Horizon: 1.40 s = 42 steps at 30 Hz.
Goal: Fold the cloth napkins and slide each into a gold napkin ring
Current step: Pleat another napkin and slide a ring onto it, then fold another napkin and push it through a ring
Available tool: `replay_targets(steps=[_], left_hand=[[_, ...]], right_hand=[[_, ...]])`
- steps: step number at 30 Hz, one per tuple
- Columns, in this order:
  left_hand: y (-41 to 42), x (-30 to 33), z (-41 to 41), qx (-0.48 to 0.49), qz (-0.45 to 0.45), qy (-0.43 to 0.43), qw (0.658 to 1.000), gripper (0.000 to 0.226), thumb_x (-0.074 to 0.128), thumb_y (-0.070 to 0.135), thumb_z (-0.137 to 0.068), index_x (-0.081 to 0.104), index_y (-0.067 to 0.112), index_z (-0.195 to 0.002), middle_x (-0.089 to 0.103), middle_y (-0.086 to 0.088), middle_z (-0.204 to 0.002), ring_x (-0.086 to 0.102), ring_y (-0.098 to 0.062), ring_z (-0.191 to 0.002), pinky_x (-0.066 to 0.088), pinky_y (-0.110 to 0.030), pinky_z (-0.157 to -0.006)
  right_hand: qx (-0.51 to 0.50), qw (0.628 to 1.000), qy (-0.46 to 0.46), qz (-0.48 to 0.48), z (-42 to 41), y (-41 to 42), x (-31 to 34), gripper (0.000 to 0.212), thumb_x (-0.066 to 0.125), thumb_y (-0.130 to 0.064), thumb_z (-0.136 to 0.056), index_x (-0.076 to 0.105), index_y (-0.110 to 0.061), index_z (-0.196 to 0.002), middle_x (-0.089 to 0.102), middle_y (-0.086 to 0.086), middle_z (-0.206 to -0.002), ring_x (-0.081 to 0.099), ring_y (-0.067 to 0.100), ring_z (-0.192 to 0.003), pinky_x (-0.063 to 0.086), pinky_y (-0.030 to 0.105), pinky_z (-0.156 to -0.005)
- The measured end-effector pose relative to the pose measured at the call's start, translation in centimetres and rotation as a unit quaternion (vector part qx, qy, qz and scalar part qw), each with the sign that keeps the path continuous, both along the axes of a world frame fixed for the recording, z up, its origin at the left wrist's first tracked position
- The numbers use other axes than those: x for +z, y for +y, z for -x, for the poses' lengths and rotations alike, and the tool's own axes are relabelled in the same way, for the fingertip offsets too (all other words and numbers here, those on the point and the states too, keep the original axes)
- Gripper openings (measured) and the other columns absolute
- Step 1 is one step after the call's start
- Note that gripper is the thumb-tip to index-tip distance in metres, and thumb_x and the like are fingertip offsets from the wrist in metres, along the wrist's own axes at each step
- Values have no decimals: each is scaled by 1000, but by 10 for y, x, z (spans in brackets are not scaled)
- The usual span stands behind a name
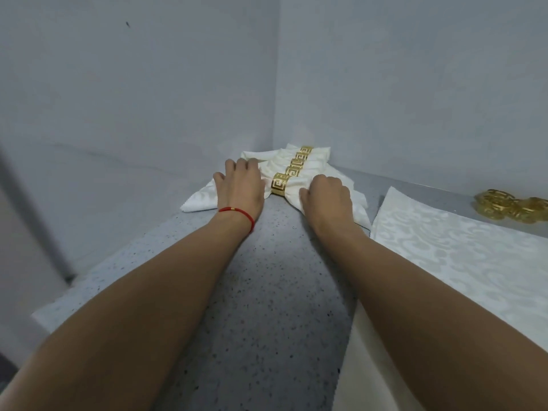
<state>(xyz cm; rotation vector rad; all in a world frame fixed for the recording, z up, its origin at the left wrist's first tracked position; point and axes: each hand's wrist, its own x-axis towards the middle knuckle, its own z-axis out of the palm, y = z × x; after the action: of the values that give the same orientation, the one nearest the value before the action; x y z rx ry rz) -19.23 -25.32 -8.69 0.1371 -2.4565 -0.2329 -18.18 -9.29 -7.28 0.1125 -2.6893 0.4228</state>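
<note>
both arms reach out long to the far corner of the speckled counter (267, 292), where the finished napkins sit in a row against the wall. the nearest ringed napkin (299, 185) is soft, light damask, floppy at both ends and cinched only where its gold ring (280, 184) bands the middle; i'd judge the ring stiff and a bit slick, so the cloth either side of it is the safer hold. left hand (240, 188) lies palm down on the left fan of cloth, fingers spread and fairly straight. right hand (327, 197) has its fingers curled in, bunching the right fan just beside the ring. a flat unfolded napkin (444, 250) waits to the right, with spare rings (510, 207) heaped beyond it.
</note>
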Motion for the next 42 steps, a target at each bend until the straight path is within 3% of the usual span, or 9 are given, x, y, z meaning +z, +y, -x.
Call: replay_targets(steps=[4, 13, 16, 20, 24, 28, 32, 38, 42], left_hand=[[-1, 3, -13, -25, -42, 51, 997, 35, 51, 10, -86, 57, 11, -120, 59, -9, -116, 47, -29, -110, 38, -40, -92], [75, 24, -103, -148, 30, 81, 985, 35, 58, 6, -70, 62, 16, -103, 59, -4, -104, 48, -28, -103, 40, -39, -82], [140, 33, -142, -214, 25, -4, 976, 25, 54, 12, -78, 61, 19, -101, 61, -1, -99, 48, -27, -99, 38, -39, -83], [222, 33, -176, -199, -83, -183, 959, 22, 51, 28, -90, 56, 17, -108, 59, -3, -108, 44, -29, -112, 37, -41, -93], [263, 31, -186, -168, -43, -219, 960, 22, 53, 37, -95, 53, 15, -91, 59, -6, -104, 50, -30, -112, 38, -41, -95], [270, 28, -180, -140, -78, -201, 966, 18, 71, 20, -85, 68, 16, -103, 68, -7, -104, 62, -25, -98, 51, -38, -91], [275, 28, -186, -136, -34, -158, 977, 13, 58, 7, -87, 64, 15, -95, 64, -6, -94, 60, -26, -90, 50, -37, -85], [285, 37, -183, -178, 98, -86, 975, 20, 53, -2, -83, 64, 13, -91, 56, -6, -101, 52, -27, -92, 43, -34, -70], [292, 42, -180, -178, 86, -120, 973, 20, 52, -1, -86, 61, 11, -99, 57, -11, -104, 57, -30, -91, 45, -34, -71]], right_hand=[[-2, 996, 87, -32, -21, 19, 5, 28, 47, -30, -103, 63, -11, -116, 65, 9, -112, 61, 30, -100, 44, 43, -85], [-81, 996, 43, -4, -107, 186, 27, 26, 50, -31, -98, 67, -15, -108, 68, 12, -107, 65, 37, -99, 49, 41, -81], [-146, 989, 12, -20, -141, 253, 32, 21, 51, -31, -98, 68, -19, -98, 70, 10, -98, 65, 36, -90, 47, 38, -73], [-215, 974, -31, -58, -179, 343, 31, 15, 55, -23, -96, 71, -22, -96, 72, 10, -102, 65, 36, -96, 49, 40, -80], [-296, 950, -96, -27, -208, 413, 27, 19, 55, -18, -98, 72, -17, -106, 67, 15, -117, 62, 38, -111, 46, 43, -91], [-305, 944, -117, -44, -218, 432, 16, 14, 59, -14, -92, 73, -18, -91, 66, 14, -94, 64, 39, -95, 49, 38, -80], [-300, 943, -83, -118, -217, 421, 23, 11, 63, -16, -92, 74, -16, -94, 55, 8, -84, 66, 38, -93, 43, 32, -73], [-247, 951, -86, -164, -224, 433, 28, 17, 58, -9, -92, 60, -11, -108, 62, 13, -109, 63, 38, -101, 43, 35, -75], [-212, 950, -126, -192, -245, 442, 33, 18, 54, -2, -88, 59, -15, -99, 60, 9, -105, 60, 32, -93, 48, 35, -76]])
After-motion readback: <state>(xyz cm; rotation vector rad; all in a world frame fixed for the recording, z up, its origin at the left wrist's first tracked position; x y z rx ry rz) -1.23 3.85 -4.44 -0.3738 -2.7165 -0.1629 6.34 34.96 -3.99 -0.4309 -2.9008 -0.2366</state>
